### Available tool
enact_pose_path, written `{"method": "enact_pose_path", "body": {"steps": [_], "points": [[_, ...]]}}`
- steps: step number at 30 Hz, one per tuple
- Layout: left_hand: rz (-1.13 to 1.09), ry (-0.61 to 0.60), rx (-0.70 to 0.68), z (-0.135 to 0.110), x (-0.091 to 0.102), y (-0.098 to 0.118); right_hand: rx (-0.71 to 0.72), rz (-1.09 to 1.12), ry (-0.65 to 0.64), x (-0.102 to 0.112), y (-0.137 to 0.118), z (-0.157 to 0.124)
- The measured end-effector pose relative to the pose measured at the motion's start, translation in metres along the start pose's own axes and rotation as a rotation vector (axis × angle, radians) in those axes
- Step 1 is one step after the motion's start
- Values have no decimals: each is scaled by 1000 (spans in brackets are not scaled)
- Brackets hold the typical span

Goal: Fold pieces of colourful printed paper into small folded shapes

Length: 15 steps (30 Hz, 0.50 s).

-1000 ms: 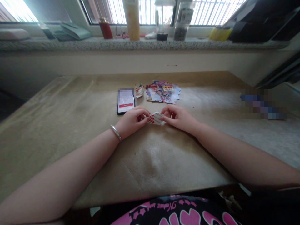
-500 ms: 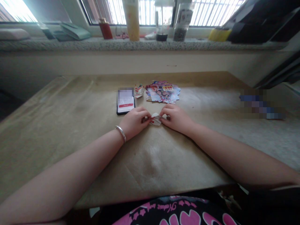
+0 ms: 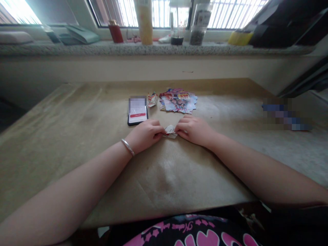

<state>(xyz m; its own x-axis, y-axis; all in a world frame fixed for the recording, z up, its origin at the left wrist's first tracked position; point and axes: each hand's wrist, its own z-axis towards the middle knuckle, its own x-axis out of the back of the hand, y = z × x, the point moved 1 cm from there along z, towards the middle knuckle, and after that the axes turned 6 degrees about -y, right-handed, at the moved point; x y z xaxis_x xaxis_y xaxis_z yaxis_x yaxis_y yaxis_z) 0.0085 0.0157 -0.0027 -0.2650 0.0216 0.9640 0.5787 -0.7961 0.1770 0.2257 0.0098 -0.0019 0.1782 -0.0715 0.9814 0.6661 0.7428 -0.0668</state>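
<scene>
- a small, folded piece of white paper with red print sits low over the tan, smooth-topped table, between the person's two hands.
- the bare left hand, a shiny silver bangle at its wrist, pinches the paper's left end; the bare right hand pinches its right end. the hands are near each other, not touching.
- a second ago the paper turned a broad face with bold red marks upward; now mostly white shows, with a little red low at the left.
- the fingers of both hands have curled in closer, hiding more of both ends.
- for the work in hand, this suggests the paper is being turned or folded over; which crease is being worked cannot be told.
- the black-edged phone with a lit screen, the crumpled-looking white-and-red folded paper piece and the fanned stack of colourful printed leaflets have stayed put beyond the hands.
</scene>
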Motion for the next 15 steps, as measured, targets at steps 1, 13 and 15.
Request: {"method": "enact_pose_path", "body": {"steps": [1,13,15], "points": [[10,-11,-4,0,1,-1,8,-9,-14,1,0,-1],[89,-76,-24,-3,6,-3,62,-32,-77,6,6,-4],[112,-88,-33,-4,8,-3,78,-51,-85,7,7,-5]]}}
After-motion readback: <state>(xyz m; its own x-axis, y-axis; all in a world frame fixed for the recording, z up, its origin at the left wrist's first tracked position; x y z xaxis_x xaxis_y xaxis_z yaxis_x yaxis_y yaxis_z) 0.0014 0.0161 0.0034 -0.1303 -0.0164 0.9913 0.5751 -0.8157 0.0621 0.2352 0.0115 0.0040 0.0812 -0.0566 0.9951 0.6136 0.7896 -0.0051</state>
